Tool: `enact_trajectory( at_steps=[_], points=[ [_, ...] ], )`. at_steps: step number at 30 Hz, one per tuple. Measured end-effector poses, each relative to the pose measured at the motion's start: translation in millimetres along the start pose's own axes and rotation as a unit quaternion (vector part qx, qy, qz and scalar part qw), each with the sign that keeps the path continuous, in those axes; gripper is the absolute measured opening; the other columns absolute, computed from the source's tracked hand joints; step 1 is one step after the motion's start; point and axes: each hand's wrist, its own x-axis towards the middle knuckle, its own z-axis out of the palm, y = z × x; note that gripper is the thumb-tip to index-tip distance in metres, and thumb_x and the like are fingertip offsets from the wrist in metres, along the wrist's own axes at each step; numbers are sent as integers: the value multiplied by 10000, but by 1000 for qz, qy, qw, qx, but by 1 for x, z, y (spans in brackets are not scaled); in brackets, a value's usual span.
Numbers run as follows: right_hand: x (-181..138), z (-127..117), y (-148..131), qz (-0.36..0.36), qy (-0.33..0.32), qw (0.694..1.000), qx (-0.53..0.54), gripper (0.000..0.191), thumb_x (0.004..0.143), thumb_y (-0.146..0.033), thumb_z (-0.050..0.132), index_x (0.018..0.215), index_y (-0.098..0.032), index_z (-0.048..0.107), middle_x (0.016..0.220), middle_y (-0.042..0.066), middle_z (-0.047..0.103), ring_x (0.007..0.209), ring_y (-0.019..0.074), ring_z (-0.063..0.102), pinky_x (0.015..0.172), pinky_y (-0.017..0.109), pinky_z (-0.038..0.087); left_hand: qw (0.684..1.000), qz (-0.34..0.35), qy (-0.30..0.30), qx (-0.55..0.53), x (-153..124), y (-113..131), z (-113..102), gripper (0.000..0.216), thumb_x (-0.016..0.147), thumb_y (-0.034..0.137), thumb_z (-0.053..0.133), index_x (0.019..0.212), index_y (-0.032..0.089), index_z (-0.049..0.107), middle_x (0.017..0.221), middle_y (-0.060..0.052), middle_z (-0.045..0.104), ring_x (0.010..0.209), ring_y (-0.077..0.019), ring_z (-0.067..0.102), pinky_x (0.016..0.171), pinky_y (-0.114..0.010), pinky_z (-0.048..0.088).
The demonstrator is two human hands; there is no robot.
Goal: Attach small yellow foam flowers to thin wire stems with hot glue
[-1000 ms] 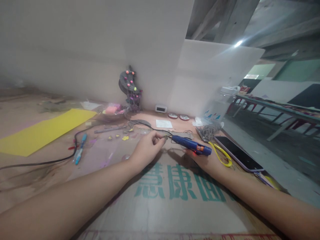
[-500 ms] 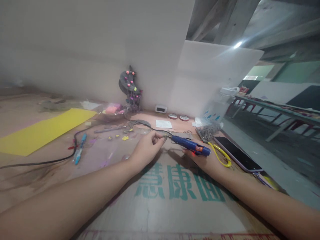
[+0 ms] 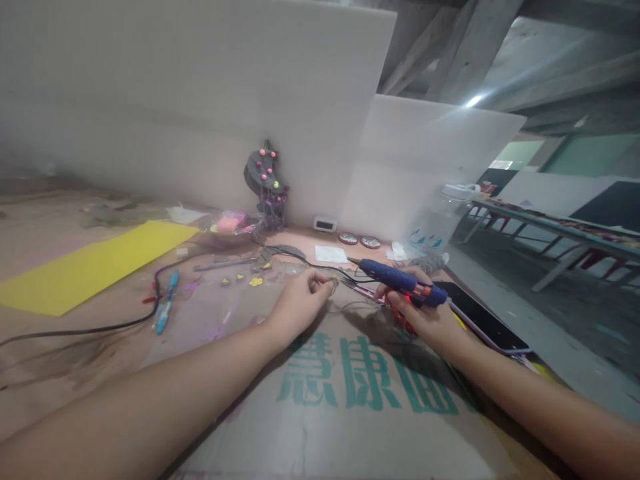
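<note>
My right hand (image 3: 425, 317) is wrapped around a blue hot glue gun (image 3: 393, 277), whose orange trigger area and red light show near its rear. The nozzle points left and away from me, apart from my left fingertips. My left hand (image 3: 305, 297) is closed in a pinch over the board. Between its thumb and finger is a tiny piece with a hint of yellow-green, too small to name. A pair of scissors (image 3: 361, 289) appears to lie between the two hands, partly covered. Small yellow flower pieces (image 3: 256, 282) rest left of my left hand.
A black cord (image 3: 157, 287) runs across the left side, by a blue pen (image 3: 167, 303) and a yellow sheet (image 3: 100, 267). Behind stand a decorated grey crescent moon (image 3: 263, 173) and a small clock (image 3: 325, 225). A phone (image 3: 485, 317) lies right, near the table edge.
My right hand has raised the glue gun and drawn it right, so its nozzle has left my left fingertips. My left hand keeps its pinch. The view has shifted slightly.
</note>
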Motion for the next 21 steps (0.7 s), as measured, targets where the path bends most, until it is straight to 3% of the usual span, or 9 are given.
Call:
enact_trajectory(
  at_steps=[4, 8, 15, 21],
  points=[
    [12, -3, 0, 9, 2, 998, 55, 301, 786, -409, 682, 988, -216, 570, 870, 51, 711, 825, 209, 667, 772, 344, 531, 999, 25, -14, 25, -4, 4, 0, 226, 821, 404, 543, 808, 185, 600, 601, 27, 551, 571, -136, 509, 536, -241, 326],
    [49, -3, 11, 36, 44, 998, -8, 381, 746, -430, 706, 1023, -179, 630, 1015, 87, 715, 929, 243, 659, 860, 388, 507, 999, 31, -13, 25, -5, 5, 1, 202, 823, 383, 534, 811, 190, 593, 635, 23, 574, 603, -142, 530, 557, -245, 342],
    [131, 21, 57, 119, -27, 983, -138, 231, 765, -321, 659, 910, -143, 681, 926, 85, 733, 866, 215, 664, 813, 320, 506, 999, 8, -25, 24, -5, 6, 1, 200, 827, 388, 523, 829, 194, 573, 616, 28, 567, 594, -144, 533, 551, -247, 343],
    [141, 33, 92, 152, -27, 977, -145, 199, 722, -285, 699, 840, -126, 676, 784, 70, 719, 763, 204, 653, 752, 323, 510, 999, 11, -28, 33, -6, 8, 0, 199, 822, 383, 524, 823, 192, 579, 615, 27, 558, 599, -145, 528, 551, -245, 333]
  ],
)
